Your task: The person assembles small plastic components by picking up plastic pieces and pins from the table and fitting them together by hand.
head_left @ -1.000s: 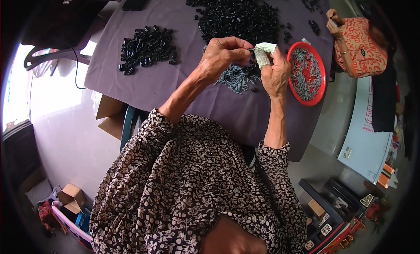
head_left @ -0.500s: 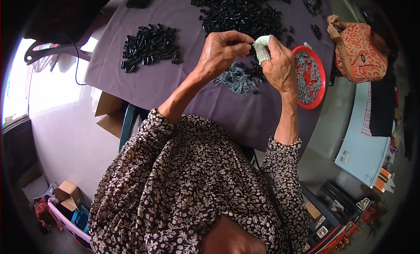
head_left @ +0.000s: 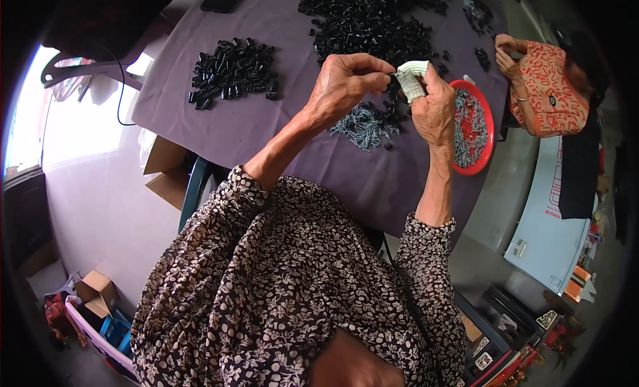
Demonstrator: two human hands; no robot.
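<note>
Over purple cloth point(head_left: 206, 134), left hand point(head_left: 339, 82) and right hand point(head_left: 434, 117) close together, fingers bunched, grip contents too small to tell; loose black heap point(head_left: 366, 30), eleven o'clock, and grey screws point(head_left: 363, 127), seven o'clock, remain; nine-o'clock pile point(head_left: 233, 70) perhaps done.

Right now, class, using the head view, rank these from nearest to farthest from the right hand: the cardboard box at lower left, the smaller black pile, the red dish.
From the right hand:
1. Red dish: just to its right.
2. Smaller black pile: across the table, left.
3. Cardboard box: lower left, off the table.
</note>
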